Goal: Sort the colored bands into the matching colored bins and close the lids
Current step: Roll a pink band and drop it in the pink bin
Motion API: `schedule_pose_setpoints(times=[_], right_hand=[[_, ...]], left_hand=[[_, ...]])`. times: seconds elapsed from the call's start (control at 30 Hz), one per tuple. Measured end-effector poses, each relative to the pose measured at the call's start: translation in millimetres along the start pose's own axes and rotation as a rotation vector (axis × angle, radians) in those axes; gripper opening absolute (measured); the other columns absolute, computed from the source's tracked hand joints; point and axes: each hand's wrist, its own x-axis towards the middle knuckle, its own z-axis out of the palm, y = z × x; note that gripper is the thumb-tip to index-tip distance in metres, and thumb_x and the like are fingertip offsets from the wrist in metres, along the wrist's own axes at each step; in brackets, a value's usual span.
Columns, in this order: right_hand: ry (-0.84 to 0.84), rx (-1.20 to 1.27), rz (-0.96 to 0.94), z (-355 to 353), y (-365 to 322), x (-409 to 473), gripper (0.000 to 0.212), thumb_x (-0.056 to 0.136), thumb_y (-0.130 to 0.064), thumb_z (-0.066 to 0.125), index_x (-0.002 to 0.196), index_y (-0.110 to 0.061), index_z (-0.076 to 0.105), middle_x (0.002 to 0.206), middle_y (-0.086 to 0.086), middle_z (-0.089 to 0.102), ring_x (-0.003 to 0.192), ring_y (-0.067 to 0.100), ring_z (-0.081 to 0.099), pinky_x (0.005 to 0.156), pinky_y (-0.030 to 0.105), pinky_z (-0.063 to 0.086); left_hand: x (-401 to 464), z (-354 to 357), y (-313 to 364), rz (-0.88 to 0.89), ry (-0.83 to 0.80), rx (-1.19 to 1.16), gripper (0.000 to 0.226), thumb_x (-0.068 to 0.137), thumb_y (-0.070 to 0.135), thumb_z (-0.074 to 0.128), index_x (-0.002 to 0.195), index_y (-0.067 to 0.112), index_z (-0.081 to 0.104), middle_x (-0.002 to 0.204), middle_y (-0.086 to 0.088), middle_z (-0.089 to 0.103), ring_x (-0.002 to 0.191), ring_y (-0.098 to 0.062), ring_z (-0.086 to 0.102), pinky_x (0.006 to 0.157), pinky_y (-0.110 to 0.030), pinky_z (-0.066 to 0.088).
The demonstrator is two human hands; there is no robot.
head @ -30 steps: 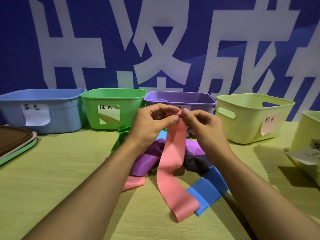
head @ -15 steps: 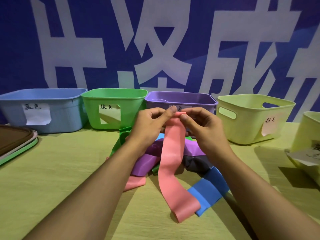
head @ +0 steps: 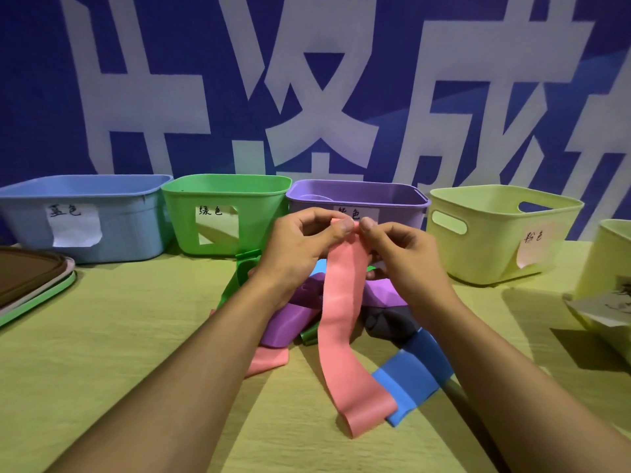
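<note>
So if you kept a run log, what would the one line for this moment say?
step: sorting pink band | left hand + right hand: pinching its top end | lower end: on table | bins: open

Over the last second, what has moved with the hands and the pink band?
Very little. Both hands, left and right, keep their grip on the top edge of the pink band, only shifting their fingertips along it. Its lower end still lies on the table over the blue band. The pile and bins have not moved.
</note>
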Motion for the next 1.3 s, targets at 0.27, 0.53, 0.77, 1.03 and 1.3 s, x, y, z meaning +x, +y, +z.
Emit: schedule_pose_setpoints(times=[0.27, 0.53, 0.77, 1.03, 1.3], right_hand=[[-0.003, 0.018, -0.092, -2.6, 4.9, 3.1, 0.009, 0.096, -0.019, 0.069, 0.098, -0.012, 0.074, 0.082, 0.000, 0.076, 0.073, 0.010, 0.070, 0.057, 0.023, 0.055], [-0.045, -0.061, -0.190, -4.9, 8.7, 4.3, 0.012, 0.097, -0.014, 0.068, 0.107, -0.012, 0.074, 0.099, 0.003, 0.077, 0.085, 0.011, 0.072, 0.064, 0.021, 0.055], [-0.039, -0.129, -0.211, -6.1, 11.2, 5.7, 0.017, 0.096, -0.011, 0.070, 0.113, -0.013, 0.072, 0.098, 0.000, 0.076, 0.082, 0.014, 0.070, 0.066, 0.022, 0.055], [0.033, -0.130, -0.065, -4.6, 5.1, 3.1, 0.028, 0.092, -0.045, 0.067, 0.095, -0.019, 0.078, 0.086, -0.002, 0.078, 0.083, 0.015, 0.074, 0.072, 0.040, 0.062], [0.015, -0.093, -0.126, -4.4, 4.3, 2.3, 0.019, 0.095, -0.029, 0.068, 0.087, -0.013, 0.075, 0.072, -0.002, 0.074, 0.066, 0.008, 0.067, 0.058, 0.024, 0.056]], left_hand=[[-2.3, 1.6, 1.5, -0.017, -0.014, 0.008, 0.010, 0.093, 0.015, 0.073, 0.102, 0.012, 0.076, 0.106, -0.016, 0.077, 0.099, -0.022, 0.074, 0.085, -0.032, 0.060], [-2.0, 4.3, 0.9, -0.081, 0.010, 0.023, 0.033, 0.084, 0.040, 0.073, 0.093, 0.009, 0.076, 0.093, -0.015, 0.078, 0.088, -0.027, 0.075, 0.083, -0.038, 0.062], [-0.4, 1.4, -3.2, -0.059, 0.010, 0.011, 0.012, 0.092, 0.019, 0.074, 0.098, 0.008, 0.077, 0.100, -0.016, 0.078, 0.092, -0.025, 0.076, 0.084, -0.037, 0.060], [-2.1, 1.8, -3.2, 0.001, -0.061, -0.029, 0.008, 0.092, 0.007, 0.073, 0.097, 0.014, 0.074, 0.094, -0.005, 0.078, 0.094, -0.019, 0.074, 0.082, -0.028, 0.057], [-1.3, 2.8, -4.3, 0.000, -0.076, -0.031, 0.017, 0.088, 0.001, 0.075, 0.099, 0.014, 0.074, 0.095, -0.004, 0.077, 0.094, -0.019, 0.073, 0.087, -0.034, 0.059]])
